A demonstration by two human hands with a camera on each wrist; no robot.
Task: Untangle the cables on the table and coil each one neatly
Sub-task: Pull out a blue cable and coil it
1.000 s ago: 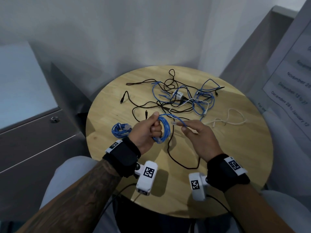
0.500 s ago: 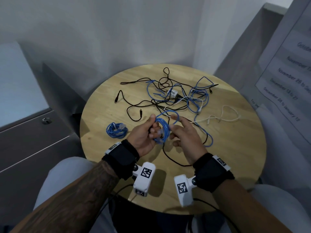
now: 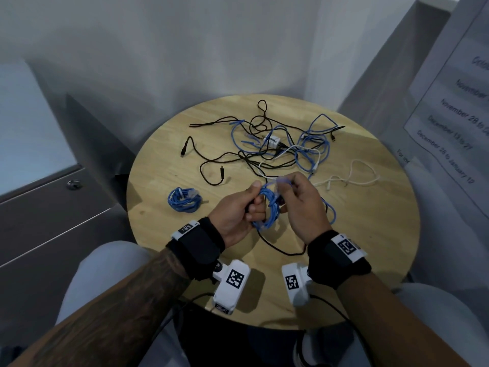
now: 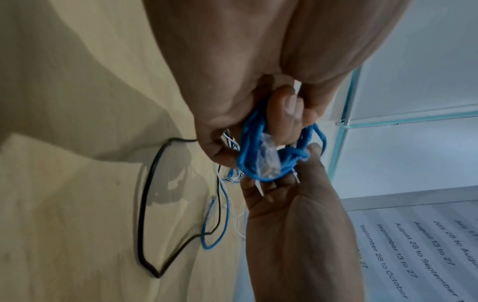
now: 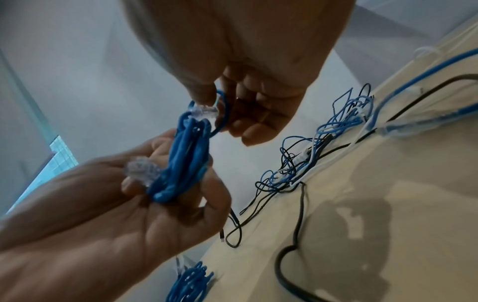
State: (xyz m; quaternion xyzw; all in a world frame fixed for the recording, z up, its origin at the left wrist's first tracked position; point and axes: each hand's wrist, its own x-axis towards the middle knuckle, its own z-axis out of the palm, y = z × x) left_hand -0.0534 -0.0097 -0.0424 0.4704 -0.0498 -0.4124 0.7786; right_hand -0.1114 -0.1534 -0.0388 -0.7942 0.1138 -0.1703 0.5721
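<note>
My left hand [image 3: 244, 207] grips a small coil of blue cable [image 3: 270, 205] above the near middle of the round wooden table [image 3: 370, 247]. In the right wrist view the same coil [image 5: 183, 161] lies across the left hand's fingers, with a clear plug [image 5: 141, 169] beside it. My right hand [image 3: 293, 189] pinches the cable's other clear plug [image 5: 203, 112] at the top of the coil. The left wrist view shows the coil [image 4: 261, 151] between both hands. A finished blue coil [image 3: 184, 200] lies on the table to the left.
A tangle of blue, black and white cables [image 3: 285, 144] covers the far half of the table. A white cable [image 3: 354, 178] trails to the right. A black cable [image 3: 277, 247] loops under my hands. A grey cabinet [image 3: 39, 221] stands left, a printed notice [image 3: 455, 115] right.
My right hand has come in from the right to the coil and lifted the cable's free end up to its top. The left hand has kept its hold on the coil.
</note>
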